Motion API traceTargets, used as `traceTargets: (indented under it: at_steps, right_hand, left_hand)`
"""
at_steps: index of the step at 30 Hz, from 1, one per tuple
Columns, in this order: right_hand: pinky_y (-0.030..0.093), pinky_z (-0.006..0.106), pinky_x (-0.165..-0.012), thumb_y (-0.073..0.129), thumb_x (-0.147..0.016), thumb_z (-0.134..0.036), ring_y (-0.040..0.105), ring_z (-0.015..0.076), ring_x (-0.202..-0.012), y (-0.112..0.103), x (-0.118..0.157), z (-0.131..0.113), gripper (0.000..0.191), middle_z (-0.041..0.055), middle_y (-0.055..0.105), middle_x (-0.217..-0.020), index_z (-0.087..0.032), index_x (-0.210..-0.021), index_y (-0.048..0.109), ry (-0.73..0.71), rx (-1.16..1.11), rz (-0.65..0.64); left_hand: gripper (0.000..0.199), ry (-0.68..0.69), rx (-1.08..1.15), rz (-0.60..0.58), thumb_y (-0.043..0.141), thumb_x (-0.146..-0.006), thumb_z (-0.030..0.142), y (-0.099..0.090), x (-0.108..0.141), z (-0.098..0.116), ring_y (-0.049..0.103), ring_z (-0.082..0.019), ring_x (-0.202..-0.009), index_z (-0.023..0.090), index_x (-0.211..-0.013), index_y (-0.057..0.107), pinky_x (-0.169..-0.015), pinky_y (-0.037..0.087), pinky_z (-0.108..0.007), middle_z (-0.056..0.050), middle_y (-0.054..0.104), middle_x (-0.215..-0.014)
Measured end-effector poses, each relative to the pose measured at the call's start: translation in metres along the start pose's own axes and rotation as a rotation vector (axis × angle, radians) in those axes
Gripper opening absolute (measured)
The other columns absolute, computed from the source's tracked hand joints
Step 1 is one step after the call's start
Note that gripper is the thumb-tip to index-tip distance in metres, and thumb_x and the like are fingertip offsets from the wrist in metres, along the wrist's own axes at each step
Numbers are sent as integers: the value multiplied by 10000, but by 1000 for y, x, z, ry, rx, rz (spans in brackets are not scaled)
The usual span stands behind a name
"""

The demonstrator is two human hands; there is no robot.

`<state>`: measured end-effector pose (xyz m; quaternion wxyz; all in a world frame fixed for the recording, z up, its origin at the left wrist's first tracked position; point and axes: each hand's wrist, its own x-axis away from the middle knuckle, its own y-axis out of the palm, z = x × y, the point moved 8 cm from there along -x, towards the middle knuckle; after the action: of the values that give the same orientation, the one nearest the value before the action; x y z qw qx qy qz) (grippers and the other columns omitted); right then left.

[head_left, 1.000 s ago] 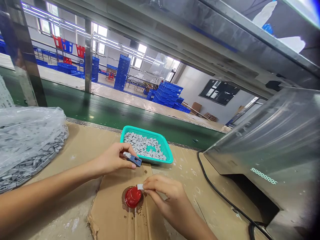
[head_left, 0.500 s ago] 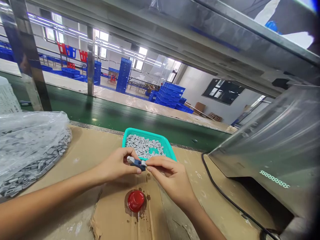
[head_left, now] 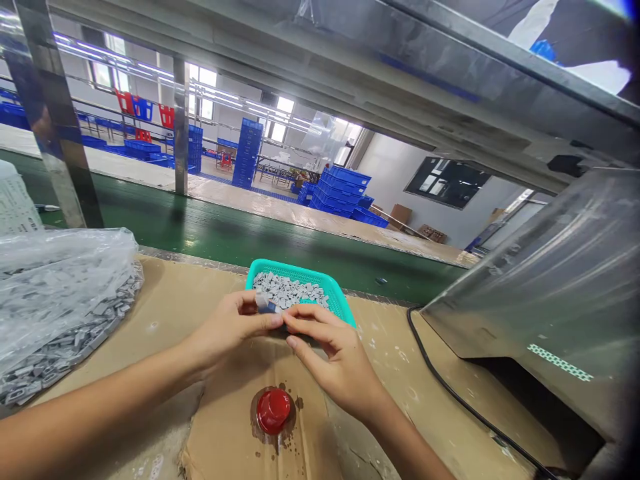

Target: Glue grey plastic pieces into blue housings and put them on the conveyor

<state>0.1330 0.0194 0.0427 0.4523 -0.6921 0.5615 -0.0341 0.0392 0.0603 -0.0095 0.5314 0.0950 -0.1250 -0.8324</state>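
Between the thumb and fingers of my left hand (head_left: 225, 333) is a small dark blue plastic part (head_left: 271, 307) with a pale grey piece at its left end. The fingers of my right hand (head_left: 337, 357) are bent together against the part's right end and hide it; the right thumb tip sits lower, a little apart from them. Both hands are raised just in front of a turquoise basket (head_left: 345, 307) that holds many small grey plastic pieces (head_left: 290, 290). Below the hands a glossy red cup-shaped object (head_left: 274, 408) rests on cardboard, ringed by a wet stain.
A clear plastic bag (head_left: 65, 267) full of grey pieces lies at the left. Behind the basket runs a green conveyor belt (head_left: 215, 230). On the right stand a metal housing (head_left: 550, 280) and a black cable (head_left: 440, 380). A metal shelf (head_left: 320, 73) crosses overhead.
The plastic part has risen slightly and turned in my left hand. My right fingers have closed over its right end, covering the pale piece seen there before, and the right thumb has dropped away.
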Motion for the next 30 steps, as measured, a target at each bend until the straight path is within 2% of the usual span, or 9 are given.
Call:
traceTargets:
  at_steps: [5, 8, 11, 14, 18, 20, 24, 27, 30]
  right_hand:
    - [478, 306, -793, 495, -750, -118, 532, 151, -924, -5, -15, 7, 440, 55, 539, -1060, -237, -1172, 466, -33, -42, -2]
    - [475, 297, -795, 453, -776, -168, 548, 144, -904, -25, -32, 46, 379, 79, 568, -1005, -164, -1155, 464, 90, -25, 94]
    - [491, 282, -720, 453, -753, -148, 588, 149, -806, -23, -46, 89, 257, 83, 628, -883, -120, -969, 590, 215, 79, -22]
    - [479, 286, -669, 530, -645, -69, 594, 157, -708, -10, -52, 112, 242, 67, 656, -827, -141, -838, 657, 219, 157, -134]
    - [431, 309, -705, 534, -544, 26, 562, 180, -728, 4, -52, 124, 350, 98, 637, -846, -121, -830, 673, 205, 281, -152]
    - [428, 280, -661, 527, -533, 35, 553, 165, -681, 6, -51, 127, 351, 95, 632, -812, -109, -817, 676, 208, 316, -155]
    - [413, 227, -572, 522, -555, 17, 534, 137, -591, 8, -50, 130, 305, 52, 630, -681, -118, -779, 678, 213, 349, -181]
    - [402, 219, -570, 507, -570, 14, 530, 134, -596, 8, -50, 131, 303, 33, 622, -664, -147, -766, 673, 203, 353, -193]
    - [400, 227, -583, 493, -593, 3, 525, 136, -601, 9, -51, 131, 284, 37, 615, -682, -153, -758, 664, 204, 336, -192]
  left_hand:
    - [301, -18, 241, 188, 530, -698, 223, -19, -8, 12, 509, -84, -644, 150, -990, 512, -613, 404, -215, -21, 577, -754]
    - [273, 56, 227, 350, 428, -721, 188, -49, -16, 25, 455, -77, -546, 118, -982, 464, -500, 352, -189, -17, 534, -653]
    - [259, 144, 144, 372, 414, -694, 190, -79, -35, 32, 375, -61, -466, 128, -942, 452, -449, 294, -174, 29, 441, -550]
    - [304, 230, -94, 418, 407, -671, 218, -113, -61, 35, 354, -68, -446, 142, -963, 443, -440, 272, -180, 46, 401, -526]
    - [308, 254, -933, 522, 288, -729, 264, -143, -98, 45, 451, -122, -504, 165, -942, 487, -495, 330, -224, 3, 498, -580]
    - [328, 246, -1168, 509, 289, -733, 275, -151, -116, 44, 515, -162, -577, 167, -954, 506, -562, 365, -254, -26, 566, -638]
    - [464, 254, -1275, 407, 391, -693, 302, -159, -141, 24, 546, -270, -903, 136, -1121, 461, -759, 384, -332, -114, 622, -934]
    - [566, 266, -1338, 372, 442, -670, 328, -164, -148, 8, 344, -310, -1173, 157, -1207, 400, -922, 290, -397, -126, 444, -1248]
    - [654, 371, -1411, 412, 428, -692, 338, -165, -143, 10, 239, -283, -1236, 116, -1287, 273, -986, 221, -403, -146, 293, -1343]
